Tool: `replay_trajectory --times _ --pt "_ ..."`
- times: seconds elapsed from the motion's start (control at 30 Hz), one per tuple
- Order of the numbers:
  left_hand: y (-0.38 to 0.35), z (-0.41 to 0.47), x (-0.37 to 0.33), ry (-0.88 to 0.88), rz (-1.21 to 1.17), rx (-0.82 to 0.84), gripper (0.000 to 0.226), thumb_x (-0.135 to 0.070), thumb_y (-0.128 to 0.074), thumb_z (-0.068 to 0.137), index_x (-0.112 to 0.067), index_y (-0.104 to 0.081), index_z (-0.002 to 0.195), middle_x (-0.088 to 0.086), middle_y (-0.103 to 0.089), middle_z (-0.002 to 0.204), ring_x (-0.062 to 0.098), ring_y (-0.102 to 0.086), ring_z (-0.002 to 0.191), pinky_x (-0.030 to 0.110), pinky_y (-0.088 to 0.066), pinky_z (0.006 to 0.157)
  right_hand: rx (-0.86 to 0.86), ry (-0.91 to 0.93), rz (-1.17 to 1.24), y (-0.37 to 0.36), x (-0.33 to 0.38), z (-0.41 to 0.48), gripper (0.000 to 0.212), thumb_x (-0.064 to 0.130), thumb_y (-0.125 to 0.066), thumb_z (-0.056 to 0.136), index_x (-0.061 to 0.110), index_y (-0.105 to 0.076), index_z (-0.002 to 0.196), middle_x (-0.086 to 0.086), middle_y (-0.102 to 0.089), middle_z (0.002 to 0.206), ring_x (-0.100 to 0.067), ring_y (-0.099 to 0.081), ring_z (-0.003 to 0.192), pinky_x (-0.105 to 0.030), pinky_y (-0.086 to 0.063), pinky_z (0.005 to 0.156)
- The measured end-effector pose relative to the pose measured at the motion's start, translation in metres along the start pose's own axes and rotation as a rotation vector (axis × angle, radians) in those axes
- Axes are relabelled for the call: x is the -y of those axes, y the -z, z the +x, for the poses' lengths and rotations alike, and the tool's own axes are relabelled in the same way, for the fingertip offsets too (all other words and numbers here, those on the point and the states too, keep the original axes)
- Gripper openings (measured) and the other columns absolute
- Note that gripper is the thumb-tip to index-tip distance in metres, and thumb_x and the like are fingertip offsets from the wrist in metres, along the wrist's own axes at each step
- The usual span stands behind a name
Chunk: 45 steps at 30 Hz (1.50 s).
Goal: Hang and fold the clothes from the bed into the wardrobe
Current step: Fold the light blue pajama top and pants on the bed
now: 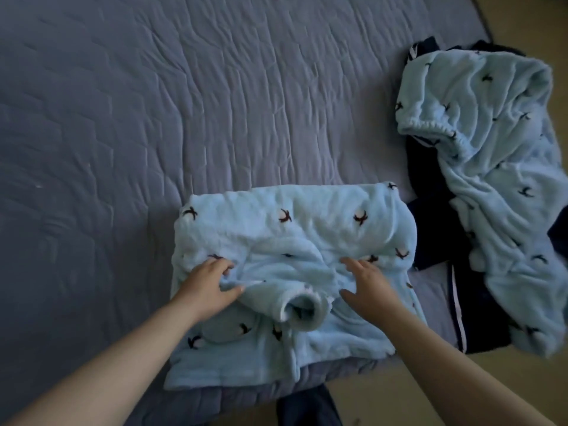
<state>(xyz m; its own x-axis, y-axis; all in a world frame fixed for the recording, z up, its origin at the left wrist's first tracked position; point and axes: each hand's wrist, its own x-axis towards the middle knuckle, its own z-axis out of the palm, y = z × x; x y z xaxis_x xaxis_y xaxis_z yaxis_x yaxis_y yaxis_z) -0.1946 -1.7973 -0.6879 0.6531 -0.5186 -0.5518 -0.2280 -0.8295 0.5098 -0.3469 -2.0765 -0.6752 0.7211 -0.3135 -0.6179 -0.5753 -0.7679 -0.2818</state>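
Left hand pinches a fold of the blue top on the bed; right hand presses it, fingers straight; blue trousers lie at two o'clock over dark clothes.

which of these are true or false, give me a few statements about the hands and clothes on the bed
1. The left hand and right hand both touch the light blue fleece top. True.
2. The fleece top hangs on a hanger. False: it lies partly folded on the bed.
3. The blue trousers lie over a dark garment. True.
4. The right hand is a fist. False: its fingers are spread flat.
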Motion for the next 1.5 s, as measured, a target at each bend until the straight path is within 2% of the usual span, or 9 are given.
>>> replay_trajectory --times 0.23,0.47,0.6,0.8,0.9,1.07,1.17,1.27,1.5 --pt "-0.023 -0.007 -0.009 -0.006 -0.058 0.127 0.042 -0.042 -0.058 0.091 -0.021 -0.056 0.127 -0.002 -0.054 0.129 0.013 -0.049 0.120 0.025 -0.037 0.099 0.101 0.080 0.037 -0.028 0.015 -0.018 0.053 0.034 -0.063 0.088 0.028 -0.048 0.139 0.001 -0.050 0.134 -0.020 -0.044 0.124 -0.031 -0.041 0.099" --pt "-0.032 -0.016 0.005 0.067 -0.036 -0.017 0.045 -0.040 -0.065 0.086 -0.018 -0.057 0.124 0.003 -0.054 0.125 0.021 -0.050 0.118 0.031 -0.039 0.101 -0.073 -0.421 0.418 -0.049 0.010 -0.026 0.061 0.036 -0.067 0.087 0.009 -0.040 0.134 -0.012 -0.054 0.122 -0.029 -0.056 0.105 -0.030 -0.040 0.074" --pt "-0.041 -0.021 0.006 0.111 -0.009 -0.158 0.044 -0.033 -0.072 0.082 -0.010 -0.061 0.118 0.010 -0.056 0.119 0.029 -0.049 0.115 0.037 -0.038 0.101 -0.221 -0.703 0.908 -0.057 0.010 -0.016 0.041 0.032 -0.076 0.081 0.006 -0.053 0.103 0.000 -0.058 0.072 -0.013 -0.055 0.062 -0.021 -0.040 0.053" --pt "-0.015 -0.001 0.014 0.274 -0.019 -0.597 0.072 -0.032 -0.082 0.068 0.001 -0.046 0.121 0.024 -0.046 0.125 0.038 -0.041 0.117 0.045 -0.033 0.097 -0.280 -0.773 1.545 -0.046 0.003 0.012 0.064 0.024 -0.078 0.080 0.001 -0.048 0.132 -0.020 -0.063 0.116 -0.035 -0.065 0.101 -0.049 -0.054 0.091" --pt "-0.010 0.012 0.019 0.256 -0.088 -0.510 0.074 -0.042 -0.079 0.071 -0.005 -0.042 0.123 0.018 -0.045 0.127 0.033 -0.044 0.116 0.041 -0.039 0.094 -0.334 -0.746 1.501 -0.036 -0.006 0.022 0.037 0.018 -0.073 0.085 0.004 -0.058 0.115 -0.019 -0.065 0.107 -0.031 -0.066 0.094 -0.045 -0.056 0.087" --pt "-0.019 0.013 0.006 0.302 -0.319 -0.379 0.040 -0.048 -0.071 0.078 -0.011 -0.054 0.082 0.003 -0.064 0.076 0.025 -0.063 0.076 0.031 -0.044 0.063 -0.803 -0.603 1.110 -0.012 -0.040 0.014 0.009 0.020 -0.065 0.087 0.015 -0.059 0.091 -0.005 -0.063 0.090 -0.017 -0.062 0.086 -0.027 -0.048 0.072" --pt "-0.018 0.006 -0.002 0.342 -0.238 -0.522 0.049 -0.060 -0.064 0.077 -0.014 -0.053 0.064 -0.001 -0.058 0.068 0.027 -0.059 0.073 0.034 -0.044 0.064 -0.585 -0.746 0.959 -0.017 -0.057 0.018 0.025 0.024 -0.066 0.087 0.006 -0.061 0.103 -0.017 -0.066 0.103 -0.029 -0.061 0.095 -0.039 -0.050 0.083" --pt "-0.007 0.013 -0.003 0.557 -0.301 -0.756 0.066 -0.067 -0.067 0.070 -0.006 -0.054 0.092 0.013 -0.056 0.102 0.034 -0.055 0.096 0.041 -0.045 0.084 -0.314 -0.912 1.003 -0.020 -0.048 0.026 0.071 0.040 -0.071 0.082 -0.003 -0.046 0.132 -0.022 -0.056 0.124 -0.039 -0.056 0.111 -0.049 -0.050 0.094" --pt "0.013 0.031 0.015 0.584 -0.515 -0.361 0.076 -0.072 -0.065 0.068 -0.010 -0.058 0.113 0.010 -0.063 0.110 0.029 -0.060 0.099 0.033 -0.043 0.079 -0.118 -0.841 1.482 -0.034 -0.027 0.015 0.079 0.052 -0.078 0.072 0.008 -0.051 0.132 -0.015 -0.058 0.128 -0.034 -0.058 0.112 -0.050 -0.049 0.097"
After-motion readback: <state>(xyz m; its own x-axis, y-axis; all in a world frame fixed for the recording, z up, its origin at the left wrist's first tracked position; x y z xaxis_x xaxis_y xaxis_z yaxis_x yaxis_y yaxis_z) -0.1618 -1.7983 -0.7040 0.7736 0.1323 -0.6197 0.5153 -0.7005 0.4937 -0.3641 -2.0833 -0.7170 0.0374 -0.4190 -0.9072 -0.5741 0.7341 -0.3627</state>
